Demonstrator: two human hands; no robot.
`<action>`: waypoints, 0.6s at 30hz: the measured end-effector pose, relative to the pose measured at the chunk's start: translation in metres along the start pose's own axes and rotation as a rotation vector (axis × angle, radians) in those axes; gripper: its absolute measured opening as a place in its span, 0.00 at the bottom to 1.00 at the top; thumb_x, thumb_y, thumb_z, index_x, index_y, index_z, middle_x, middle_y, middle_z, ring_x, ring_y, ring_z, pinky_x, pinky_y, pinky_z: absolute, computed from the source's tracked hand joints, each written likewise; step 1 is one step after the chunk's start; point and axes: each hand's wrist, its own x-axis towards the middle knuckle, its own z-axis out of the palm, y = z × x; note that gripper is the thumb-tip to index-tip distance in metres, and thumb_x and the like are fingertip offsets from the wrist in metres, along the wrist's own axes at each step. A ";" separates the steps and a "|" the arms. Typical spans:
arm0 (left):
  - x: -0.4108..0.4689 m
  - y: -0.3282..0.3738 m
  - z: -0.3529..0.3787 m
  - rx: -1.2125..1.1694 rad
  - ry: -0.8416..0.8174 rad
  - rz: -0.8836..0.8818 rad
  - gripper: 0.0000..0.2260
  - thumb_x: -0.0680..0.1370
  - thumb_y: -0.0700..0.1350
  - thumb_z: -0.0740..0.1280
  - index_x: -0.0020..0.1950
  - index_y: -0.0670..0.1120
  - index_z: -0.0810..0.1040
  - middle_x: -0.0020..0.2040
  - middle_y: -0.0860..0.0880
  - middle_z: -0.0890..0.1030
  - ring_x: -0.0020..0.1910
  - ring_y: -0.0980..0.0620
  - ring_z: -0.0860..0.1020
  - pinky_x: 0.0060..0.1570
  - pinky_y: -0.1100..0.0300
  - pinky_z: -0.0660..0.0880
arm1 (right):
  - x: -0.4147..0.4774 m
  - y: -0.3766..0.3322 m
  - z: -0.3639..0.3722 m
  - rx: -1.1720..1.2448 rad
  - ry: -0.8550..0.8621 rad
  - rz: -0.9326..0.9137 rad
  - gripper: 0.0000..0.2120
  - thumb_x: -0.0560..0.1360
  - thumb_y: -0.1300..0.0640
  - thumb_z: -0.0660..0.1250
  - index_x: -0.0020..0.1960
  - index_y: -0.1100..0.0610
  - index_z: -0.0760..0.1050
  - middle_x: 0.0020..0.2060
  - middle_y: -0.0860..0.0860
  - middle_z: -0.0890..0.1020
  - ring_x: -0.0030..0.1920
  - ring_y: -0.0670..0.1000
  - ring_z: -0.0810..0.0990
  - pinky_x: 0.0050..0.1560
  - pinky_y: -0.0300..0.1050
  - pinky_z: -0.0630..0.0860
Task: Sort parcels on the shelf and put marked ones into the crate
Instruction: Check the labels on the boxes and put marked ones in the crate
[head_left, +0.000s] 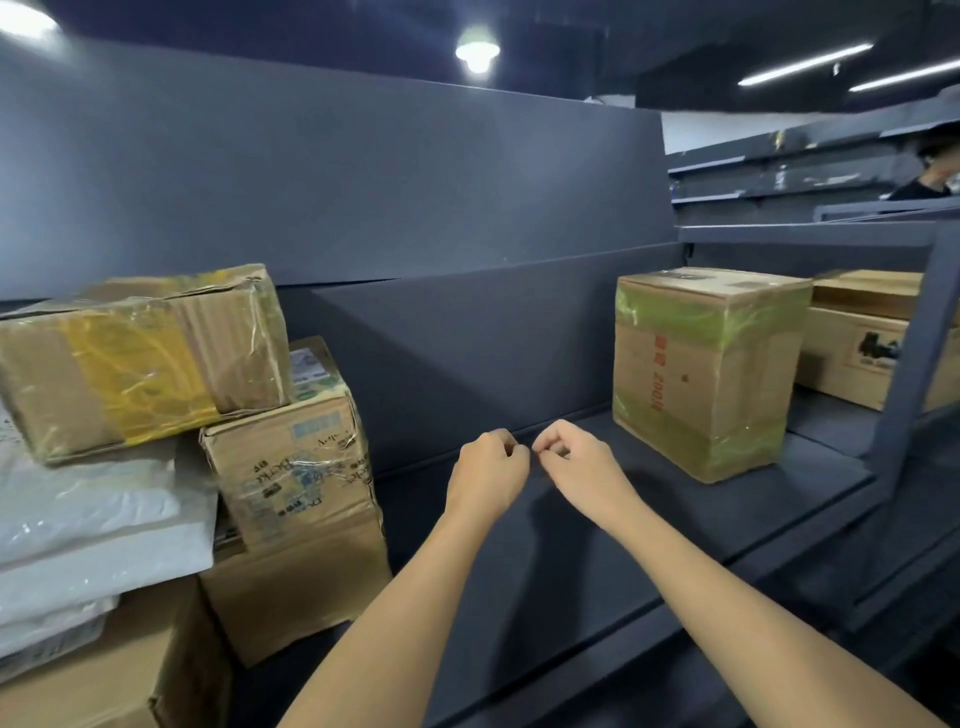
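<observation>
At my far left, parcels sat stacked on the dark shelf (675, 525): a yellow-taped carton (140, 358) tilted atop white plastic mailers (98, 519) and a printed carton (291, 447), with plain cartons beneath. In the middle, my left hand (488, 467) and right hand (576, 467) hovered over the bare shelf, fingers curled in tight, fingertips almost meeting, with nothing visible in either grip. To the right, well apart from my hands, a green-taped carton (706, 369) stood upright on the shelf, with more cartons (857, 353) beyond the frame post.
</observation>
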 end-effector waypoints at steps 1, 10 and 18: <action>0.003 0.000 0.002 -0.001 0.001 -0.001 0.09 0.76 0.43 0.57 0.45 0.44 0.76 0.38 0.49 0.77 0.35 0.50 0.73 0.31 0.59 0.66 | 0.004 0.001 -0.001 0.006 -0.001 0.004 0.08 0.76 0.61 0.59 0.47 0.53 0.76 0.43 0.54 0.82 0.46 0.54 0.80 0.42 0.41 0.74; 0.027 0.008 0.019 0.046 0.001 -0.048 0.09 0.75 0.44 0.58 0.48 0.43 0.77 0.40 0.47 0.79 0.36 0.49 0.73 0.33 0.58 0.67 | 0.034 0.017 -0.007 0.017 -0.068 -0.010 0.07 0.75 0.62 0.60 0.48 0.54 0.76 0.41 0.50 0.82 0.42 0.48 0.78 0.40 0.38 0.72; 0.050 0.021 0.040 0.071 0.022 -0.047 0.09 0.76 0.45 0.58 0.47 0.44 0.76 0.40 0.47 0.79 0.36 0.48 0.75 0.34 0.59 0.69 | 0.075 0.039 -0.064 -0.306 0.211 -0.232 0.24 0.71 0.51 0.71 0.64 0.55 0.70 0.61 0.54 0.72 0.63 0.56 0.69 0.65 0.48 0.66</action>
